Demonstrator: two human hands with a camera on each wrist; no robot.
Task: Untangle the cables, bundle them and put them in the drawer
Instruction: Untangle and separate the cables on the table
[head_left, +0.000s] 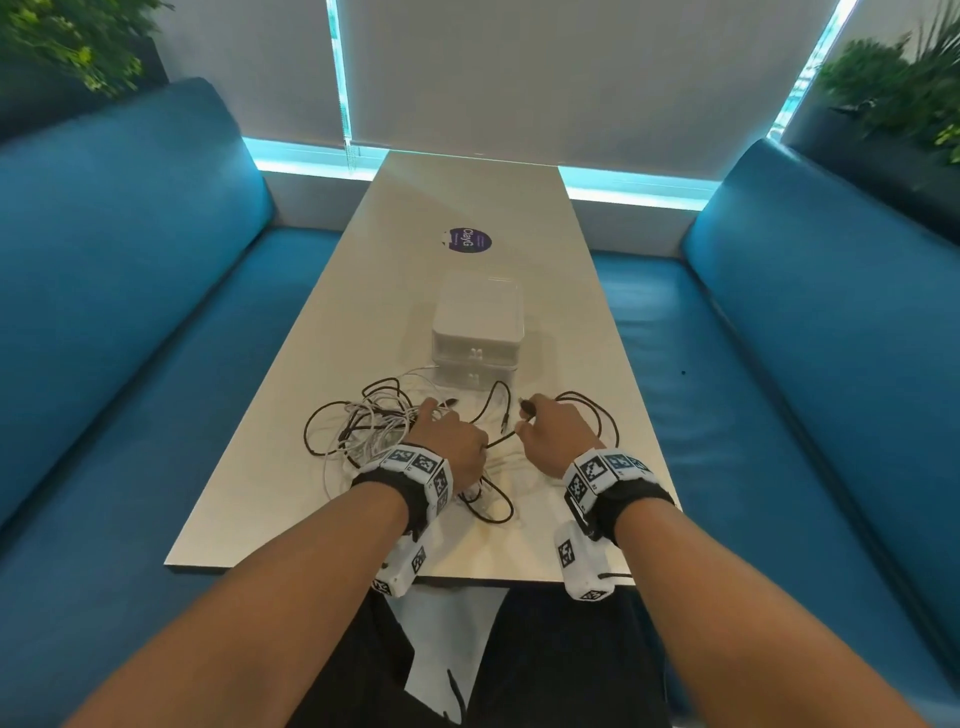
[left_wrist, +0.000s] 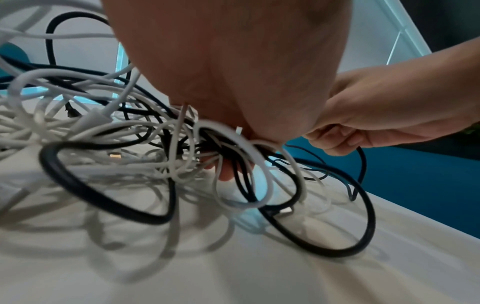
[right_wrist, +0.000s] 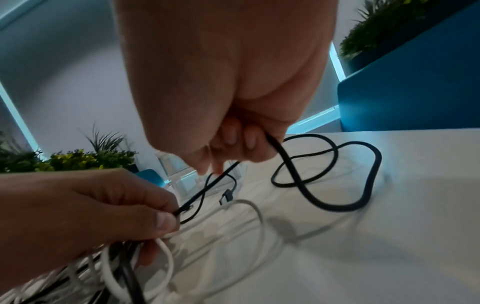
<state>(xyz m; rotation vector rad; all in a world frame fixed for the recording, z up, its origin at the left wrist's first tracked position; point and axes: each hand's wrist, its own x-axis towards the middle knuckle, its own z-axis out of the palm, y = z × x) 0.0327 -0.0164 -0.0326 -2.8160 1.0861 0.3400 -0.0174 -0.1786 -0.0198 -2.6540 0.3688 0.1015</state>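
Observation:
A tangle of white and black cables (head_left: 363, 426) lies on the pale table (head_left: 467, 208) in front of a clear two-drawer box (head_left: 477, 332), whose drawers are closed. My left hand (head_left: 452, 441) grips a bunch of the tangled loops (left_wrist: 207, 148) and pinches a black cable (right_wrist: 205, 191) between thumb and forefinger. My right hand (head_left: 550, 431) holds the same black cable (right_wrist: 280, 152) in curled fingers a short way along, so it runs taut between the hands. Its free length loops on the table to the right (head_left: 597, 415). A black plug (right_wrist: 226, 197) lies near the box.
A round purple sticker (head_left: 467, 240) sits on the table beyond the box. Blue bench seats (head_left: 156, 312) flank the table on both sides, with plants (head_left: 893, 88) behind them. The table's near edge (head_left: 467, 577) is just under my wrists.

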